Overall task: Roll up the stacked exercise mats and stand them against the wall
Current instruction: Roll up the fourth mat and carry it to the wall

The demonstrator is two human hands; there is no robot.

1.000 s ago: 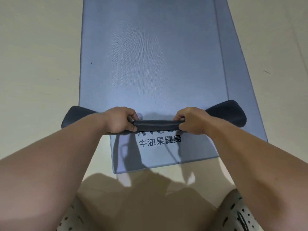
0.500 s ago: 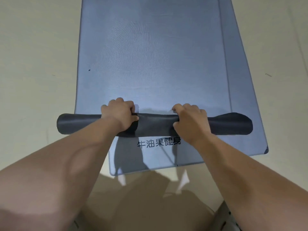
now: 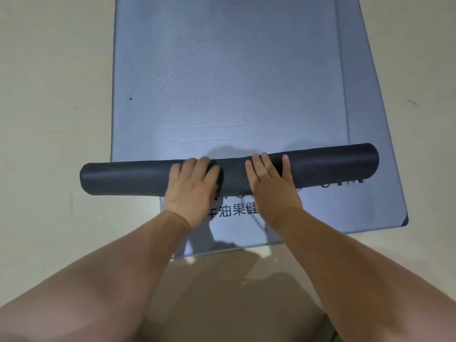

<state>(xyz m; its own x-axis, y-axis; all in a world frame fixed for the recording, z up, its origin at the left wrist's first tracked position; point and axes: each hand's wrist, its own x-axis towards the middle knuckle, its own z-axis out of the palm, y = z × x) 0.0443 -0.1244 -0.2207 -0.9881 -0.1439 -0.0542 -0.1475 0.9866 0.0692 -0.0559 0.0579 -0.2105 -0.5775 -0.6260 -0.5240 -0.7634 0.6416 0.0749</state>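
My left hand curls its fingers over the roll; my right hand lies on it, fingers straight, at the near end of the mats; pressed only mid-length, it may slacken at the ends and run crooked.

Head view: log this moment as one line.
left hand: curled over roll | right hand: flat on roll | roll: across lower mat
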